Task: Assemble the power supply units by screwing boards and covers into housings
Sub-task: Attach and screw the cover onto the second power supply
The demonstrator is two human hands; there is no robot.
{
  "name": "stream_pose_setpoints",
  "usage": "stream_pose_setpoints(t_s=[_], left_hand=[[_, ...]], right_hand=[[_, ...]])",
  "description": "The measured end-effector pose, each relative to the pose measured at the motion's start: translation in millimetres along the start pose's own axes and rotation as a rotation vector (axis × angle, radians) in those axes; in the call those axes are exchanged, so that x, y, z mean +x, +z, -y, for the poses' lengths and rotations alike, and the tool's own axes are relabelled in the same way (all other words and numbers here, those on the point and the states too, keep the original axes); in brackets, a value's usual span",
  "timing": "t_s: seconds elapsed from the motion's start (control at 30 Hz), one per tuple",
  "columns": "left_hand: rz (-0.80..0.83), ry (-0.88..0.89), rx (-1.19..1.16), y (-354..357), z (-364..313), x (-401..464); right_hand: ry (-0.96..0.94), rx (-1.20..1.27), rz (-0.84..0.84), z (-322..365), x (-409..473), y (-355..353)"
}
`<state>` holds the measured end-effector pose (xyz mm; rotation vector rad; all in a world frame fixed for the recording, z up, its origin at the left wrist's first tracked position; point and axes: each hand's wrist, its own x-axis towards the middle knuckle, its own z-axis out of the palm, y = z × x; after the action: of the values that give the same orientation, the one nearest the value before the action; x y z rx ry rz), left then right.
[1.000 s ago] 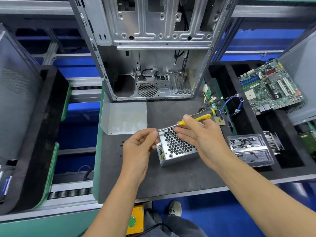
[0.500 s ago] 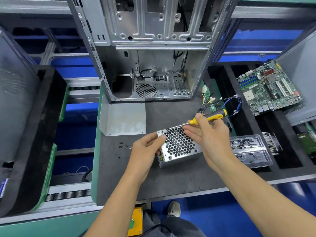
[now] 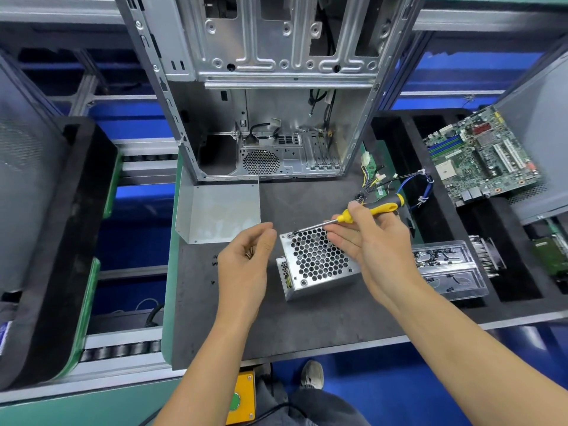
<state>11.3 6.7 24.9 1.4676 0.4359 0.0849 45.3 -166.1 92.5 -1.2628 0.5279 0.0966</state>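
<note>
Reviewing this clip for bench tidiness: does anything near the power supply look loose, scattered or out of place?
Yes. A few small dark screws lie scattered loose on the mat, left of the left hand, in no tray. The power supply unit sits askew to the mat's edge, and a wire bundle sprawls behind the screwdriver.

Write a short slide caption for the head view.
Right hand drives screwdriver into power supply cover; left hand hovers beside.

Small items in the cupped left hand (image 3: pixel 246 265), indistinct
</note>
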Motion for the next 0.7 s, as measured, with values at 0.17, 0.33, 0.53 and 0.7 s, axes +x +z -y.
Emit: stream_pose_setpoints(t_s=[0.17,0.33,0.53,0.7], left_hand=[[0.182,-0.130,-0.219,1,-16,-8],[0.211,-0.143,-0.349,3,-23,-10],[0.163,-0.126,-0.351,0,-21,-9],[0.137,-0.038,-0.208,0,-22,-12]], right_hand=[[0.010,0.027,0.070,3,-6,8],[-0.006,0.004,0.085,6,-11,15],[-0.045,-0.017,0.076,9,-15,15],[-0.131,-0.094,0.088,11,-20,16]])
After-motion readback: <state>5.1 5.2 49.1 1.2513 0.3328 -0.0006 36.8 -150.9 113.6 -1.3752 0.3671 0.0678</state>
